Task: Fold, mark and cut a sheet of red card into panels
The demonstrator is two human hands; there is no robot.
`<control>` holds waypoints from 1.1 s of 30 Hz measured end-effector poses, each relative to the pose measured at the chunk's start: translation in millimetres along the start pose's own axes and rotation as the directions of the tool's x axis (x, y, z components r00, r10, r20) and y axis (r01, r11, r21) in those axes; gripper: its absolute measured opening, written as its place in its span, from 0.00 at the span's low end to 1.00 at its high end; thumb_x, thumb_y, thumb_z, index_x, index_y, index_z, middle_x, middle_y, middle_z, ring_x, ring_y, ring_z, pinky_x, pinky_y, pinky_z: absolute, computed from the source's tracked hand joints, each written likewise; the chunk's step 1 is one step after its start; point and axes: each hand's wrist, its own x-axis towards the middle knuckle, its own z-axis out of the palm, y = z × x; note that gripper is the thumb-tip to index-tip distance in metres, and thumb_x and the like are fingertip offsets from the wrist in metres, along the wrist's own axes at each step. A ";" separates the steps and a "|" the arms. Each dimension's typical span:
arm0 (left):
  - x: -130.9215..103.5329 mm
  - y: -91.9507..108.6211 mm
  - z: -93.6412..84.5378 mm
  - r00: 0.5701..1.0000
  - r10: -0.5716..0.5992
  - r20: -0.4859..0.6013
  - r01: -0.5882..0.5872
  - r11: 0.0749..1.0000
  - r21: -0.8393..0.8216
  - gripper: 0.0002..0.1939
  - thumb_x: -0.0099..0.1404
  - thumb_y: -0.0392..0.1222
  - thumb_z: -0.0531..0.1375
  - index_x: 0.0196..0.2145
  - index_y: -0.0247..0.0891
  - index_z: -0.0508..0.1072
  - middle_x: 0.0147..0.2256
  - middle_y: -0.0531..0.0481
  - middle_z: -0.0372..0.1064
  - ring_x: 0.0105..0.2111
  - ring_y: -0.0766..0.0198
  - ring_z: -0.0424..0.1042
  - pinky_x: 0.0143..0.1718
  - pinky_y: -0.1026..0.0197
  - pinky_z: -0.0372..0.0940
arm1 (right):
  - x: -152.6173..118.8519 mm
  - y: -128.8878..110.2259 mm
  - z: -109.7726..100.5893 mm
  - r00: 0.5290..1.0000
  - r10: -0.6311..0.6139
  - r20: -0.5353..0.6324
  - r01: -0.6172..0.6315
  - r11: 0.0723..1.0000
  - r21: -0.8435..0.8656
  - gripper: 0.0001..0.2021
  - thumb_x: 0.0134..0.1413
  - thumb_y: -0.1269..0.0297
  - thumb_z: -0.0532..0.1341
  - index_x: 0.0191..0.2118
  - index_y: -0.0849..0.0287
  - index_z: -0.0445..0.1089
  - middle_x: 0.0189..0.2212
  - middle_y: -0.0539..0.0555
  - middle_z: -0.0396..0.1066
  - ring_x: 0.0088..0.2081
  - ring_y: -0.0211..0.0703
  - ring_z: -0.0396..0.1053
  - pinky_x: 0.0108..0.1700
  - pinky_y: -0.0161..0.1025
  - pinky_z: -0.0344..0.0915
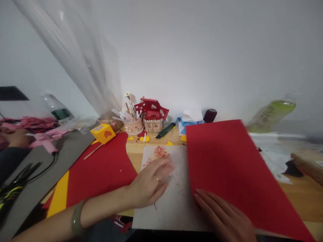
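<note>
My left hand [151, 181], with a ring and a green bangle on its arm, hovers over a pale board [174, 201], fingers apart and slightly blurred, holding nothing. Red and pale scraps [159, 153] lie on the board just beyond it. My right hand [224, 215] lies flat, fingers stretched out, on the lower left part of a large red sheet [227, 161]. That sheet covers the board's right side. Left of the board is another red sheet [101, 171], with a yellow box on a stick [103, 133] at its far edge.
Decorated cups [133, 127], a dark green cutter [165, 130] and a tissue box [189, 125] stand or lie along the wall. A green bottle [272, 116] is at the right. Another person's hand [16, 137], a pink glue gun [46, 143] and scissors [17, 185] are at the left.
</note>
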 end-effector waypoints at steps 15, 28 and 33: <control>25.3 20.3 47.3 0.905 -0.010 0.426 -0.115 0.957 0.267 0.17 0.64 0.53 0.58 0.40 0.35 0.68 0.33 0.50 0.72 0.33 0.60 0.71 0.29 0.59 0.63 | 18.8 5.8 26.8 0.970 0.117 0.213 -0.190 0.912 0.365 0.15 0.55 0.64 0.59 0.49 0.57 0.67 0.46 0.56 0.72 0.47 0.41 0.71 0.47 0.35 0.69; 23.9 21.2 47.2 0.923 0.076 0.377 -0.195 0.938 0.288 0.11 0.65 0.48 0.56 0.33 0.38 0.68 0.28 0.53 0.68 0.27 0.63 0.69 0.22 0.61 0.57 | 19.8 9.2 9.9 0.993 0.057 0.107 -0.073 0.987 0.146 0.13 0.59 0.63 0.54 0.46 0.59 0.72 0.42 0.55 0.75 0.42 0.41 0.73 0.42 0.33 0.71; 23.9 17.9 38.8 0.883 0.167 0.438 -0.294 0.925 0.240 0.03 0.62 0.37 0.59 0.31 0.37 0.68 0.26 0.55 0.69 0.27 0.65 0.69 0.23 0.61 0.58 | 6.5 26.0 3.2 0.994 0.029 0.109 -0.024 0.999 -0.044 0.17 0.59 0.68 0.50 0.51 0.62 0.68 0.48 0.57 0.71 0.46 0.44 0.71 0.41 0.37 0.72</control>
